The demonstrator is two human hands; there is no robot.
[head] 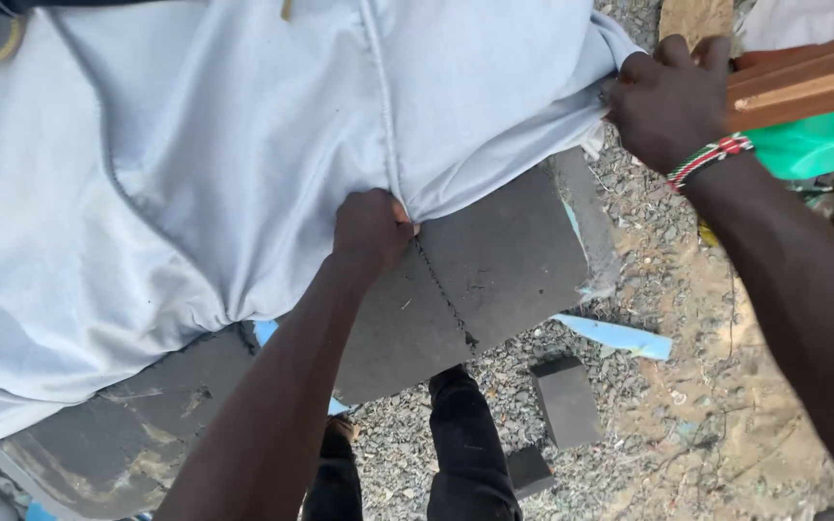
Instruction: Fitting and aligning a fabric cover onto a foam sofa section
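**Cover partly drawn over the foam slab**

Head view: pale grey fabric cover [243, 145] fills ten to twelve o'clock, over most of the dark foam slab [494, 270]. Left hand [371, 227] clenches its hem; right hand [668, 101] grips its corner. The slab's lower edge remains bare.

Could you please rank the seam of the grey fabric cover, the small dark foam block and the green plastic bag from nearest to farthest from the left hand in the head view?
1. Seam of the grey fabric cover: pinched by the left hand at the cover's lower edge.
2. Small dark foam block: on the gravel, lower right of that hand.
3. Green plastic bag: far right, beyond the right hand.
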